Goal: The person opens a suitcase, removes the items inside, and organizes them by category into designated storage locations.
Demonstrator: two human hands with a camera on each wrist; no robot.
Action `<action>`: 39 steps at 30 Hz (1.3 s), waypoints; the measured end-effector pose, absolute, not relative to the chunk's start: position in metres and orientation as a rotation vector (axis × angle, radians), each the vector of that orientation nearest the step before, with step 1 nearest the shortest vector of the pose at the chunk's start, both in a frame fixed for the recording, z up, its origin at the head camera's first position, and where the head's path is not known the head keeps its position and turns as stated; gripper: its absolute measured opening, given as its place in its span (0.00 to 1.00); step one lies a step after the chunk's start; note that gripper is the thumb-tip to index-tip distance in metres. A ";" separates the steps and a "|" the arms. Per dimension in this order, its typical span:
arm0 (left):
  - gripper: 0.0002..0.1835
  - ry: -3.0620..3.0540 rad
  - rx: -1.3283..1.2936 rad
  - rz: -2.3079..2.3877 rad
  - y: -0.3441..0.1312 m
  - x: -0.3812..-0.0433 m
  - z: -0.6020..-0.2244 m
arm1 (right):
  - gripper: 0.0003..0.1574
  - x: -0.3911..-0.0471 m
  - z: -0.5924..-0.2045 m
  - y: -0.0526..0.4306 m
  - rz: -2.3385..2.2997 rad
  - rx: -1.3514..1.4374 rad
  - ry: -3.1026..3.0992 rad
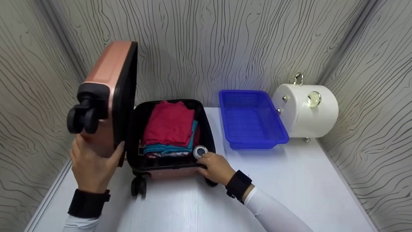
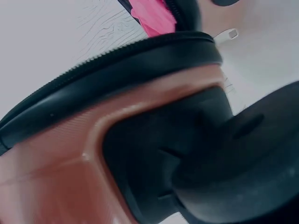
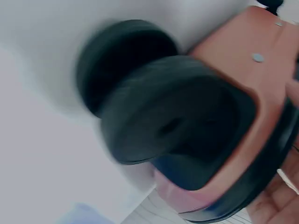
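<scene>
A small rose-gold suitcase stands open, its lid (image 1: pixel 107 71) tilted up on the left and its black-lined base (image 1: pixel 175 173) lying flat. My left hand (image 1: pixel 92 166) holds the lid's lower edge, thumb over the black rim and fingers against the outer shell. My right hand (image 1: pixel 218 167) grips the base's front right rim, thumb outside, fingers over the inside. By those fingers sits a small round white-rimmed container (image 1: pixel 200 151) with a dark top. Folded red cloth (image 1: pixel 170 124) lies on folded teal cloth (image 1: pixel 167 149) in the base. In the left wrist view, the lid's wheel (image 2: pixel 243 158) hides my left hand.
A blue plastic basket (image 1: pixel 227 129) stands right of the suitcase. Beyond it is a white cylindrical container (image 1: pixel 309 119) with metal fittings. Wood-patterned panels (image 1: pixel 180 48) wall the white table (image 1: pixel 264 180) at the back and sides. Black wheels (image 1: pixel 138 187) jut from the suitcase's front.
</scene>
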State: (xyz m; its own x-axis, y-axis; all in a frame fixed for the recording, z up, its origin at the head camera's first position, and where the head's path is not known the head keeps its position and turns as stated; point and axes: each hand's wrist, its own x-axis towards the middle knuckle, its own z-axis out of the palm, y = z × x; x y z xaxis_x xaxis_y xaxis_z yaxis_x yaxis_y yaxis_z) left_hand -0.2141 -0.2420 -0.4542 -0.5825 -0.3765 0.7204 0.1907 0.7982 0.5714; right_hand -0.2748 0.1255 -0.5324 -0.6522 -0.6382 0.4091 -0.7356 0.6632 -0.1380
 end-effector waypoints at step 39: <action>0.31 -1.658 0.884 -2.137 -0.310 -0.220 -0.540 | 0.07 -0.258 -0.553 0.169 0.415 0.901 -2.377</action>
State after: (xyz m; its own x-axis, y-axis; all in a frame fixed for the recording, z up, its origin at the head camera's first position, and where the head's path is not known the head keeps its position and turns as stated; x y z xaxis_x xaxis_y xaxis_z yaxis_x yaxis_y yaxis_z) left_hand -0.2203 -0.3097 -0.5404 -0.7675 -0.5736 -0.2863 -0.1348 -0.2922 0.9468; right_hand -0.2581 0.1688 -0.5530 -0.6185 -0.5092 0.5985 -0.6818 0.7264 -0.0866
